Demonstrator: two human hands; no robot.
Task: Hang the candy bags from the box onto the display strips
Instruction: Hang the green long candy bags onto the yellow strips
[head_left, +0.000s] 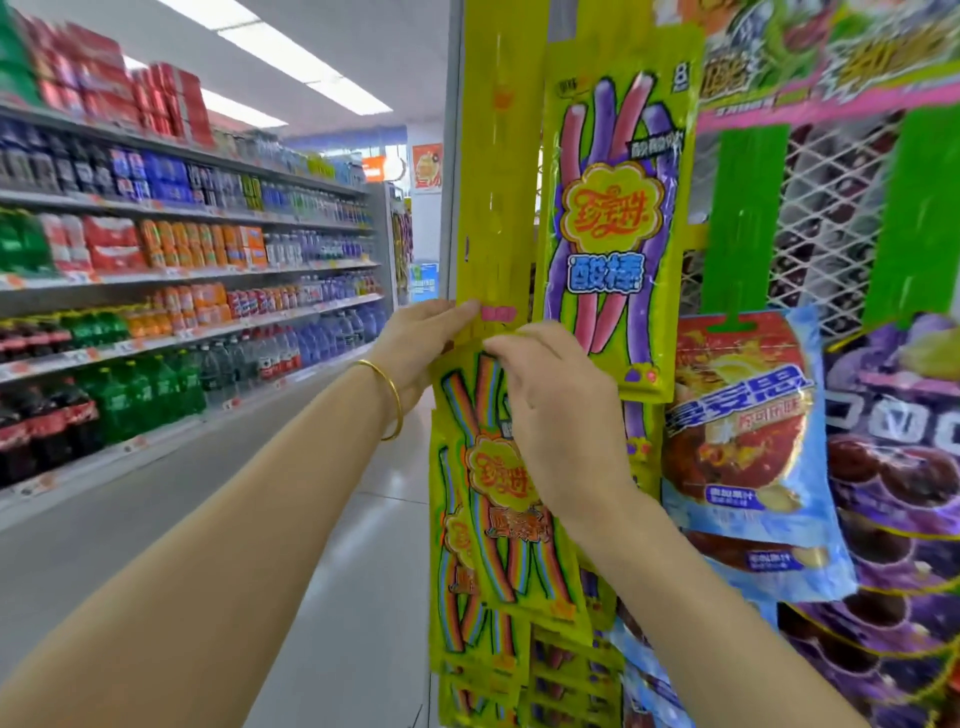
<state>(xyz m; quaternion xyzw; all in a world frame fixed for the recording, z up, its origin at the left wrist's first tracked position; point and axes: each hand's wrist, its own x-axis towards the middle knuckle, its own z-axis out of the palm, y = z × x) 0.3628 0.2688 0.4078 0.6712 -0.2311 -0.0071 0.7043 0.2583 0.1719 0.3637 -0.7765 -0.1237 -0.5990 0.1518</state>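
Note:
A yellow display strip (493, 171) hangs straight down in the middle of the view. My left hand (421, 343) grips the strip's lower part from the left, fingertips on its front. My right hand (556, 410) pinches the top edge of a yellow-green candy bag (488, 499) with rainbow sticks, holding it against the strip. More of the same bags (467, 649) hang below it. A second strip to the right carries a yellow-green bag with purple and pink sticks (613, 218). The box is out of view.
Blue and red candy bags (748, 447) and purple grape bags (904, 493) hang on green strips (743, 218) over a white mesh rack at the right. Shelves of drink bottles (182, 260) line the aisle on the left, with grey floor (182, 519) between.

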